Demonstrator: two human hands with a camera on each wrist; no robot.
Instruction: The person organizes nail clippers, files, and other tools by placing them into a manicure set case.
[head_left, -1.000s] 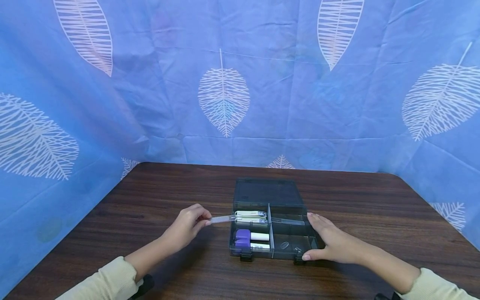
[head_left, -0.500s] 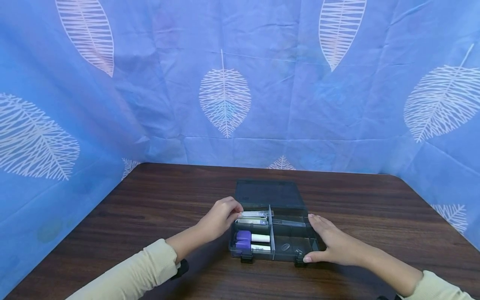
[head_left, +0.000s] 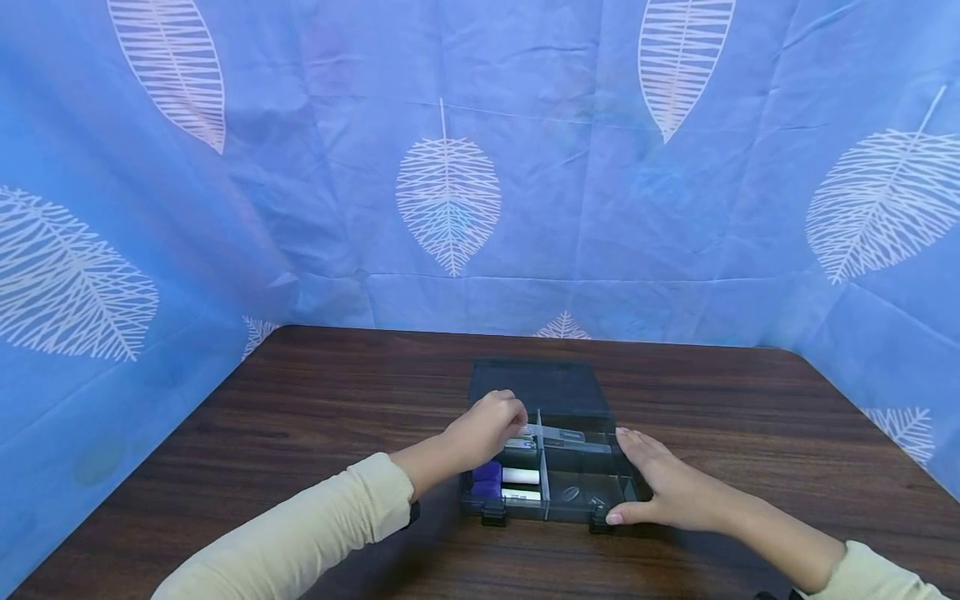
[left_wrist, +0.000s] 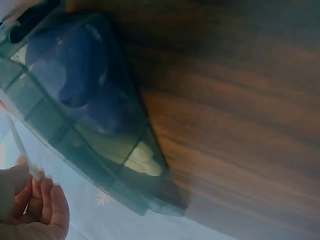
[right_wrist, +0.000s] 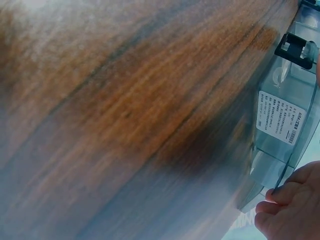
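An open dark translucent plastic storage box (head_left: 581, 507) lies on the table, its lid (head_left: 536, 375) folded back. My left hand (head_left: 489, 427) is over its back left compartment and pinches a clear plastic divider strip (head_left: 558, 433), which points right across the upright divider (head_left: 543, 475). In the left wrist view, thumb and fingertips meet on the thin strip (left_wrist: 21, 142). Below that hand a nail clipper (head_left: 521, 444) partly shows. Two purple bottles (head_left: 487, 472) with white caps fill the front left compartment. My right hand (head_left: 667, 483) grips the box's right side, thumb at the front corner.
Two black latches, one a front latch (head_left: 492, 512), stick out of the box. Another clear strip (head_left: 577, 447) crosses its right half. A white printed label (right_wrist: 281, 117) is on the box's side. Blue leaf-patterned cloth (head_left: 525, 208) hangs around the dark wooden table (head_left: 337, 375).
My left hand has carried the divider strip rightward, from outside the box's left side to over the back left compartment, now covering most of the clippers. My right hand stays on the box.
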